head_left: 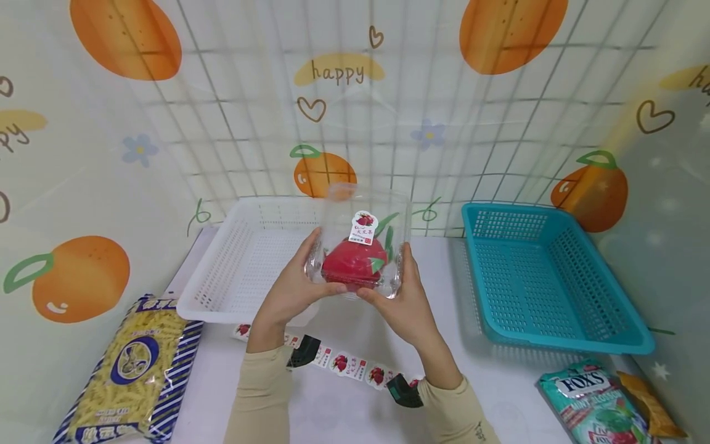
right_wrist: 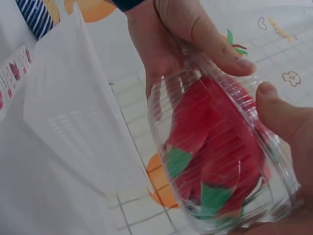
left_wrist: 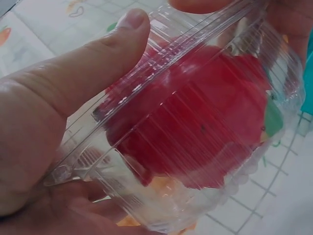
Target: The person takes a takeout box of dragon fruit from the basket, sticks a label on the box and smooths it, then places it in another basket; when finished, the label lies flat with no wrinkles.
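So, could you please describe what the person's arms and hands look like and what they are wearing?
Both arms wear long, snug beige sleeves, the left sleeve and the right sleeve, ending at the wrists. A dark device sits at each wrist, likely the wrist cameras. The left hand and right hand are bare: no gloves, and no rings or nail polish show on the fingers.

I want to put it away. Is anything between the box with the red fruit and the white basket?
Nothing visible is. Both hands, left and right, hold the clear box in the air just in front of the white basket, whose near rim is bare.
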Demonstrator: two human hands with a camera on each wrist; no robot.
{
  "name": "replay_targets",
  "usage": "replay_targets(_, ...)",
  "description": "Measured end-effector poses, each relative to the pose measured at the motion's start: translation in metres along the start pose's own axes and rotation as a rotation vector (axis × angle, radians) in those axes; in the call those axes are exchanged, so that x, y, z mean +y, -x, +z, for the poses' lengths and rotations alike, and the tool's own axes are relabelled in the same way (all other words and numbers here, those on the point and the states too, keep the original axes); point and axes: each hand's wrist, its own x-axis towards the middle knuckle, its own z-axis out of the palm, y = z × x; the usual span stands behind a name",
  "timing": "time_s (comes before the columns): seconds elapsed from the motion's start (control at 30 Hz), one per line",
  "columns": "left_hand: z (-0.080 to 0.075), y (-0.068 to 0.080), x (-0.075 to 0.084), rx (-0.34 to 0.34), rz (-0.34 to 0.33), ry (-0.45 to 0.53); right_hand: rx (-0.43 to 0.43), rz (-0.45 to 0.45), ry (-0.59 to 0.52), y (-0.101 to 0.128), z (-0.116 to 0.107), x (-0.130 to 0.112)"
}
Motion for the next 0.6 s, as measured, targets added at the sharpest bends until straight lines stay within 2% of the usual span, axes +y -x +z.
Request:
replay_targets(0.17, -0.013, 0.004, -0.001, 0.015, -0.014, 0.003, -0.022, -0.029, -0.019, -0.003, 0.011, -0.005)
replay_targets(0.37, -0.03, 0.009, -0.008, 0.045, -0.03, -0.014, -0.049, -0.018, -0.012, -0.005, 0.027, -0.013)
replay_targets(0.6, -0.047, 0.015, -0.015, 0.068, 0.019, 0.001, -0.071, -0.041, -0.021, -0.009, 0.043, -0.021)
